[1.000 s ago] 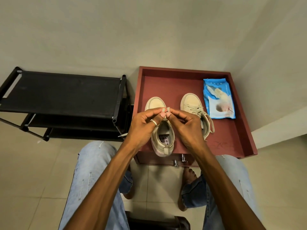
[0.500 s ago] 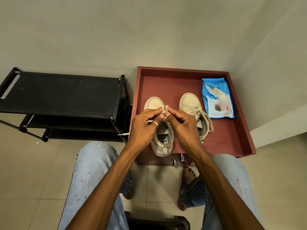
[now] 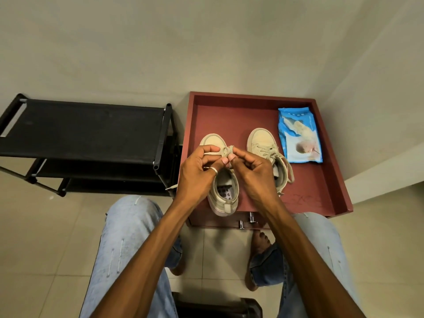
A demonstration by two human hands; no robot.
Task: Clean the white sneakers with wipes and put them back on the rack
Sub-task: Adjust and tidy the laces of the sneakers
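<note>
- The black shoe rack [image 3: 87, 131] stands at the left on the tiled floor, just beside the counter [image 3: 229, 115]. The shelves that I can see carry no shoes.
- The left hand [image 3: 197, 173] has a ring on one finger. Its fingers are curled, and the thumb and a fingertip pinch the lace [image 3: 226, 151] of the left sneaker [image 3: 226, 200].
- This sneaker stands upright on the near left part of the red-brown counter, with the toe to the far side and the heel at the near edge.
- The right hand [image 3: 254, 173] is also curled and pinches the same lace from the other side. The fingertips of the two hands almost meet above the tongue, and a small loop of lace shows between them.
- The right sneaker [image 3: 261, 140] stands just beside, to the right, and its laces hang loose.
- The blue wipes pack [image 3: 298, 138] lies at the far right of the counter, apart from both hands.
- I judge that the step in hand is work on the lace of the left sneaker; whether it is tying or loosening I cannot tell. No wipe is in either hand. The next move probably calls for letting go of the lace and reaching right for the pack.
- The pack shows a picture, but its print is too small to read. Faint scribbles on the near right of the counter are not readable either.
</note>
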